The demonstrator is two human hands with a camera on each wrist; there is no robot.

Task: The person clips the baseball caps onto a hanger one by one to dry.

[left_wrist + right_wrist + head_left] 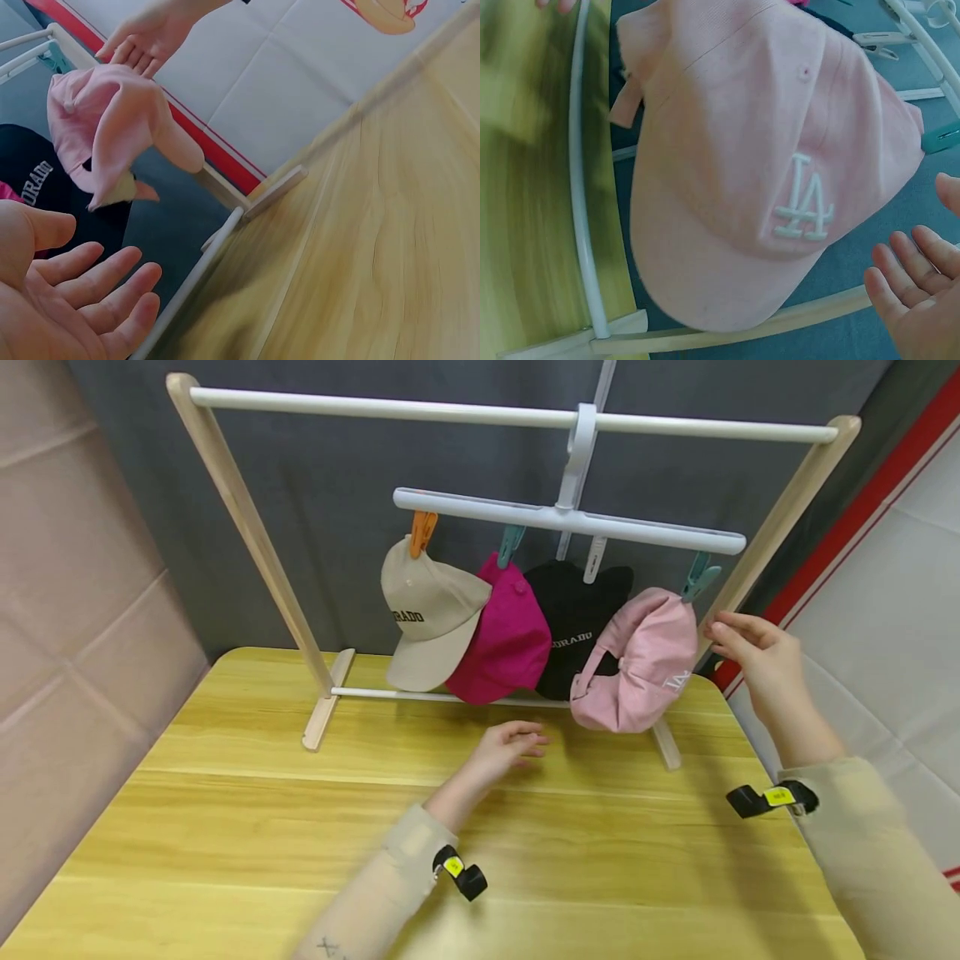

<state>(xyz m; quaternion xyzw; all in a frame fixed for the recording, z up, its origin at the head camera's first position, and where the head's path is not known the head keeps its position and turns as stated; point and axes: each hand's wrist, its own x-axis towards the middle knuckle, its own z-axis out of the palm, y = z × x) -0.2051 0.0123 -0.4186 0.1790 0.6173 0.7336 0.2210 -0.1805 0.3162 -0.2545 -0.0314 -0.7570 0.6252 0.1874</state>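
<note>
A pink cap point(637, 668) hangs from a teal clip point(700, 578) at the right end of a white hanger point(570, 518). Its white LA letters face the right wrist view. Just right of the cap is my right hand point(761, 668), fingers loosely bent and holding nothing. My left hand point(504, 752) hovers over the table below the caps, its palm and relaxed fingers bare in the left wrist view. Beside the pink cap hang a black cap point(573, 618), a magenta cap point(510, 635) and a beige cap point(431, 610), the beige one under an orange clip point(423, 533).
The hanger hooks over the top bar point(375, 406) of a wooden rack. Its left post point(255, 535) and right post point(795, 502) stand on feet on the wooden table point(247, 827). A low white rod point(367, 693) joins them. A grey curtain point(330, 468) is behind.
</note>
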